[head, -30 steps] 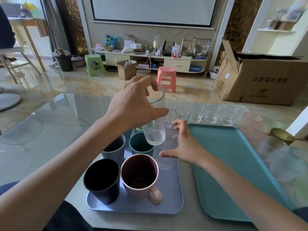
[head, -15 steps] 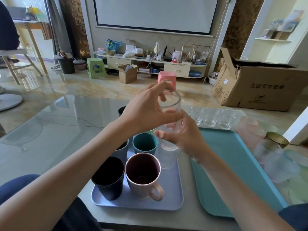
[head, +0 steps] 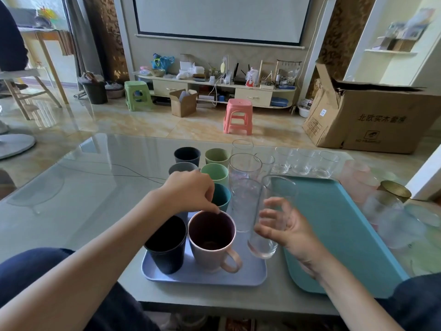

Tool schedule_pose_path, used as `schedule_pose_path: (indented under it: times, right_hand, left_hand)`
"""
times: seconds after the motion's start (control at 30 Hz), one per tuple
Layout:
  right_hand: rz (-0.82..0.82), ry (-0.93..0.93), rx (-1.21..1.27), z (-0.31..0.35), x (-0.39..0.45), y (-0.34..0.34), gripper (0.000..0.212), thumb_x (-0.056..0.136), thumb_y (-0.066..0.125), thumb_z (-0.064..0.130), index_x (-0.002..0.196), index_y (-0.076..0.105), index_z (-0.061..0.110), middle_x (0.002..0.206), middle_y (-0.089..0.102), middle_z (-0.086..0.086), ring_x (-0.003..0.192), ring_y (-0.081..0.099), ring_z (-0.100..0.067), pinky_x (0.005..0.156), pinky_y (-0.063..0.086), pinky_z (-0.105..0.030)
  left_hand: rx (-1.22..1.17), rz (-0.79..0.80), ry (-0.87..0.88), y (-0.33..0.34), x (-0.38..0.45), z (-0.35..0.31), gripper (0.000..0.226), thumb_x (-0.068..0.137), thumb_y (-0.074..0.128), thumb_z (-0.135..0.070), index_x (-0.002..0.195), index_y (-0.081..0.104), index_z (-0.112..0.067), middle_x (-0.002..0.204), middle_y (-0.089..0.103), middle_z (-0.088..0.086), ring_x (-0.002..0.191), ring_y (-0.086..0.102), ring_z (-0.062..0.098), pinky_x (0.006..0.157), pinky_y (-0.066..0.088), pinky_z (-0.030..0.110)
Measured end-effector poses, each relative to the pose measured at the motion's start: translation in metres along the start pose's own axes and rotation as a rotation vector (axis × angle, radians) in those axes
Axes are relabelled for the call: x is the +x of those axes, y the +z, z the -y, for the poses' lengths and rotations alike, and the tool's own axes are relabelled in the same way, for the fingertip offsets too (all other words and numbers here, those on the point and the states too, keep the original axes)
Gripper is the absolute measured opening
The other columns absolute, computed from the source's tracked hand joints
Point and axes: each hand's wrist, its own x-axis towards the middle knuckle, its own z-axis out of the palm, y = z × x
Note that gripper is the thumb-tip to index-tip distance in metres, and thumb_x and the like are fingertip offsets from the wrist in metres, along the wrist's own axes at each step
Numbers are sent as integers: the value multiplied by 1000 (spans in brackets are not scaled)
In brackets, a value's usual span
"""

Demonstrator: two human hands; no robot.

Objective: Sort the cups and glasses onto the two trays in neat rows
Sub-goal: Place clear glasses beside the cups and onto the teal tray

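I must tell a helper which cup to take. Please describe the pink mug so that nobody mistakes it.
Find the lilac tray nearest the person. At its front edge, right of a dark navy cup, stands the pink mug. Only it has a handle.
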Motion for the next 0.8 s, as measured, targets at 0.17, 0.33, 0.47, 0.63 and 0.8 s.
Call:
schedule_pose_path:
  times: [0.17, 0.33, 0.47, 0.63, 0.8]
  right_hand:
    - [-19, 49, -6, -21, -6, 19, 73, 44, 91, 32, 109, 57, 25, 108, 65, -2, 101, 63, -15, 77, 54, -22]
    - [-12, 90, 16, -37, -7, 29, 71, 43, 90, 38, 106, 57, 31, 109, 64, 2, 105, 61, -13, 90, 51, -32]
    - [-10, 86, 26, -47, -9, 35, 84, 31, 90, 52, 106, 57, 34, 102, 65, 5, 99, 61, -10, 88, 52, -28]
    - [7, 24, 24, -52, -10, 40, 67, 49, 89, 24, 107, 54, 25, 102, 62, -2, 98, 60, -10, 90, 48, -28]
    - [60, -19, -67, -53, -11, 41, 67, 59, 85, 12, 116, 51, 19, 110, 60, -2, 103, 59, 0, 89, 46, -15]
  left_hand:
    - [57, 22, 26, 4, 2, -2, 33, 71, 68, -54, 89, 68, -27, 90, 67, -7, 84, 62, 18, 63, 43, 27]
    - [89, 41, 53, 13, 2, -2, 28, 73, 71, -43, 95, 63, -27, 98, 64, -3, 86, 61, 20, 60, 39, 28]
    - [41, 67, 75, 15, 6, -3, 29, 73, 73, -31, 99, 62, -24, 95, 65, -4, 86, 61, 21, 62, 45, 30]
    - [-25, 98, 94, 16, 10, -1, 25, 70, 76, -22, 91, 63, -23, 81, 56, -8, 80, 57, 19, 63, 44, 30]
    - [-31, 81, 107, 14, 8, 2, 27, 69, 75, -21, 94, 65, -25, 87, 67, -6, 85, 61, 19, 61, 40, 28]
